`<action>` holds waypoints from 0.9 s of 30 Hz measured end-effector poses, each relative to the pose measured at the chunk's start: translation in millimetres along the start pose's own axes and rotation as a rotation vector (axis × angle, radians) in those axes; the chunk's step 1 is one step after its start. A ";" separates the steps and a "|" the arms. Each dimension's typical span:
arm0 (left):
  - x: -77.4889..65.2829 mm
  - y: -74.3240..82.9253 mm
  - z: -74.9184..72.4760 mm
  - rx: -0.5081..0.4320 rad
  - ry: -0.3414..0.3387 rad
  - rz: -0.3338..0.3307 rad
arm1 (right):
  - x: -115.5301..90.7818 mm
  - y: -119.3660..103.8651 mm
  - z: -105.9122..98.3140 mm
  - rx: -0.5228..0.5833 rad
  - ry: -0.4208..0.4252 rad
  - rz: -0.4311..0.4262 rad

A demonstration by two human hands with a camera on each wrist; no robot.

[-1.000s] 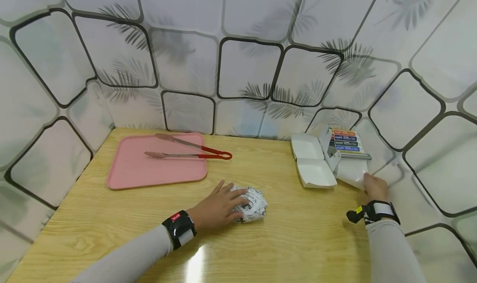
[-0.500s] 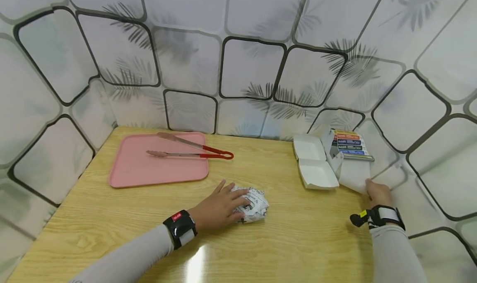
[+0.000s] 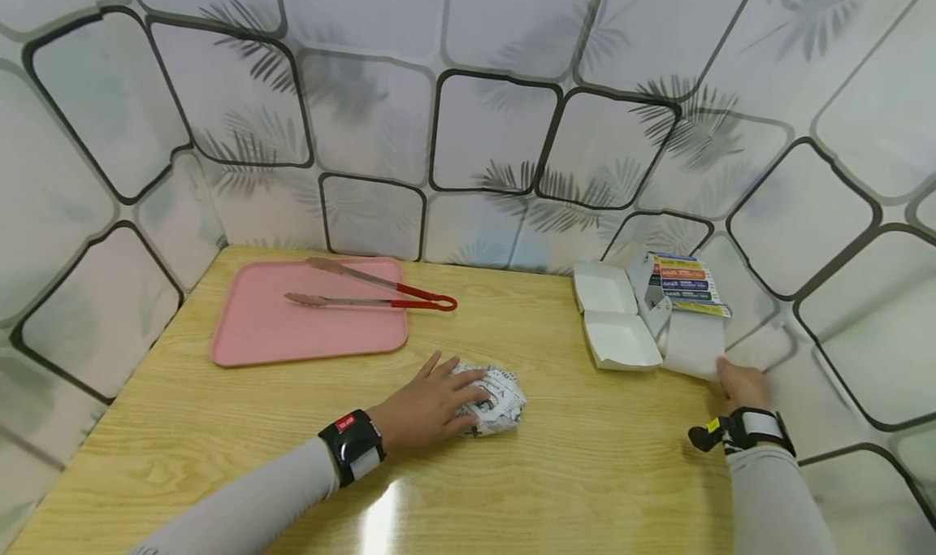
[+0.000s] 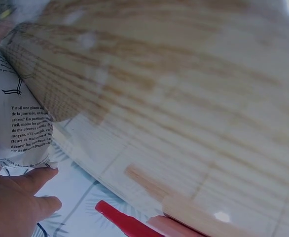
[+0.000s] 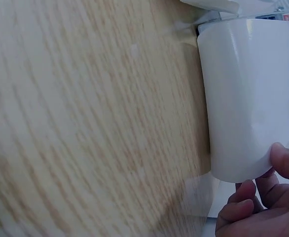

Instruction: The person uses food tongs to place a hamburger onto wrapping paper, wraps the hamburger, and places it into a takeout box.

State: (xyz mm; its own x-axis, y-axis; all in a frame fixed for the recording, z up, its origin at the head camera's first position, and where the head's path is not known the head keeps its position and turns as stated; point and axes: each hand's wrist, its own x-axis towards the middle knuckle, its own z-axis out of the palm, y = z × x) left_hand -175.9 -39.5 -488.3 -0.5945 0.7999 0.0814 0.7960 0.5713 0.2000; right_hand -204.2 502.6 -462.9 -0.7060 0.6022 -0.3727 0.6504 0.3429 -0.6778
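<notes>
Resting spread-fingered left hand [image 3: 424, 413] on printed-paper bundle [image 3: 500, 401]; with right hand [image 3: 744, 388], pinching white sheet [image 5: 250, 98] from dispenser [image 3: 685, 285] beside open white box [image 3: 621, 340]; partly on pink tray [image 3: 307, 333], tongs [image 3: 417, 304].

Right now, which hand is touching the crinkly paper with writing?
The left hand: it rests on the printed paper bundle. The right hand instead pinches the plain white sheet.

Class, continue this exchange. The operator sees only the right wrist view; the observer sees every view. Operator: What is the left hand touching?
Observer: The left hand rests on a bundle in printed paper.
Operator: I see the right hand pinching a white sheet. Where does its far end lead?
Observer: To a dispenser where coloured labels show.
Operator: What lies on the left side of the table?
Observer: A pink tray, with tongs lying partly on it.
</notes>
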 end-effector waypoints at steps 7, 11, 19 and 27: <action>0.5 0.4 -2.0 -0.002 0.000 0.003 | 3.4 2.5 2.8 0.021 0.037 0.022; 0.7 1.2 -2.7 0.003 -0.004 -0.003 | 2.1 0.8 3.8 0.039 0.063 0.043; -2.0 0.7 -2.6 -0.009 0.009 -0.003 | -5.7 -24.6 9.3 0.052 0.229 -0.092; -0.4 0.1 -1.2 -0.011 0.006 0.002 | 3.5 -61.3 4.7 0.441 0.159 0.074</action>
State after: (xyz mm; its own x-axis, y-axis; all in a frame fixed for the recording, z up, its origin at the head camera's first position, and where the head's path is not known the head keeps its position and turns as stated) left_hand -175.8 -40.0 -487.2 -0.5940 0.7997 0.0874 0.7957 0.5679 0.2108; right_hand -247.8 480.3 -425.7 -0.5886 0.7279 -0.3516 0.4918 -0.0228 -0.8704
